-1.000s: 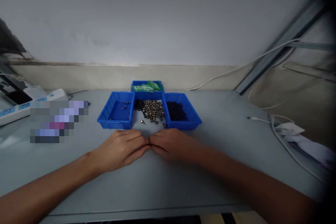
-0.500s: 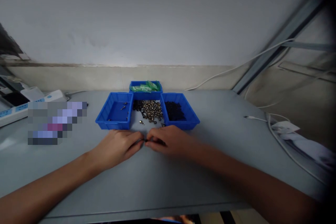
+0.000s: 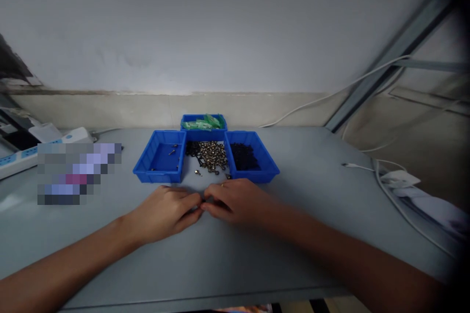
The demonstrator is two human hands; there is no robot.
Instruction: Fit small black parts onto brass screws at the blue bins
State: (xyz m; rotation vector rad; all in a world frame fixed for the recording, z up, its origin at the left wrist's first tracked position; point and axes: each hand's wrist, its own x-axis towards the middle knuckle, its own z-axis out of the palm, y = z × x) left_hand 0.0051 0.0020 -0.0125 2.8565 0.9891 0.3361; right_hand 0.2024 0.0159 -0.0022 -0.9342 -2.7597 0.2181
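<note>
My left hand (image 3: 167, 211) and my right hand (image 3: 235, 201) rest on the grey table (image 3: 227, 259), fingertips pinched together and meeting in front of the bins. What they pinch is too small to make out. Just beyond them a pile of small brass and dark screws (image 3: 207, 154) lies on the table between two blue bins. The left blue bin (image 3: 161, 160) holds a few loose screws. The right blue bin (image 3: 249, 159) holds several small black parts. A third blue bin (image 3: 203, 124) behind them contains green pieces.
A white power strip (image 3: 22, 154) lies at the far left by a blurred-out patch. White cables (image 3: 389, 181) and a white adapter sit at the right edge. The wall runs close behind the bins.
Both hands stay together in front of the bins. The fingertips have shifted slightly, with a small dark piece seen between them half a second ago now hidden.
</note>
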